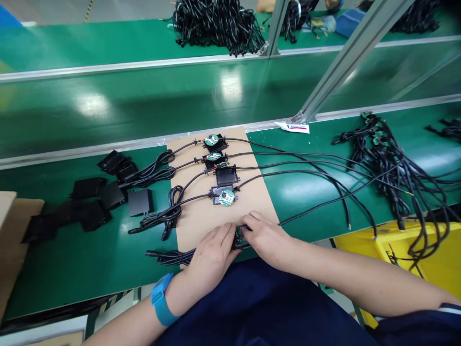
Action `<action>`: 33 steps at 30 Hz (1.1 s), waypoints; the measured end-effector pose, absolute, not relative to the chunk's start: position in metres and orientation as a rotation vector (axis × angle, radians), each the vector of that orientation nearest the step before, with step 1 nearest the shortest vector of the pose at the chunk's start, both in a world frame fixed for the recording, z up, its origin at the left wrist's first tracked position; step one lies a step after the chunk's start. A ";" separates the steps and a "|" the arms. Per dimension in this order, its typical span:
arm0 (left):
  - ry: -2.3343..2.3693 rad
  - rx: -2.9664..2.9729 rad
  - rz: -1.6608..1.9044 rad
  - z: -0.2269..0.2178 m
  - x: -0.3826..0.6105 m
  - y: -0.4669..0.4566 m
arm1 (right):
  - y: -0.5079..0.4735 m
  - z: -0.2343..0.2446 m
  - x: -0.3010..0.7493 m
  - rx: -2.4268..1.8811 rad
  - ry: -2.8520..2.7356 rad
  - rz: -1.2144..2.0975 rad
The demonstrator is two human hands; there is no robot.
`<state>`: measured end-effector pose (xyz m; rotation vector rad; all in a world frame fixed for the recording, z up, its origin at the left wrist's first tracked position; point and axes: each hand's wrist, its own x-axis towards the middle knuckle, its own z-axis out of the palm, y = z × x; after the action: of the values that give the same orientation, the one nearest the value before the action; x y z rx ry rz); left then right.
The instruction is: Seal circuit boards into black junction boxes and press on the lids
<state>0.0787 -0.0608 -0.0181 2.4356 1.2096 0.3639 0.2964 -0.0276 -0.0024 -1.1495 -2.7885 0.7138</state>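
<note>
Both hands meet at the near edge of a brown cardboard sheet [201, 216] on the green bench. My left hand [212, 254] and my right hand [264, 238] are closed around a small black cable housing [239, 236], mostly hidden between the fingers. A black cable [169, 257] runs left from it. Further up the sheet lie several more black housings with cables: one with a round green circuit board [226, 196], one closed box [226, 175], and two more with green boards [212, 140]. A blue wrist strap [162, 299] is on my left wrist.
Loose black plastic covers [108, 192] lie scattered at left. A tangle of black cables [389, 163] spreads at right, hanging into a yellow bin [396, 245]. A white tube [294, 127] lies by the conveyor rail. A slanted aluminium post [345, 57] rises behind. Another cable bundle [216, 21] sits far back.
</note>
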 end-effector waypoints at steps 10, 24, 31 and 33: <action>1.346 2.668 0.283 0.008 0.036 0.038 | 0.062 -0.019 0.303 -1.145 -2.447 0.433; 1.385 2.104 0.338 0.020 0.033 0.056 | 0.031 -0.011 0.303 -1.261 -2.286 0.706; 1.456 2.170 0.168 0.028 0.046 0.061 | 0.025 0.008 0.291 -1.424 -2.528 0.753; 1.499 2.155 0.147 0.028 0.049 0.063 | 0.026 0.012 0.288 -1.443 -2.560 0.749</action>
<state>0.0492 0.0629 0.0277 2.1552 1.4986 0.1475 0.2877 0.0265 0.0123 -1.4435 -2.5602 0.7488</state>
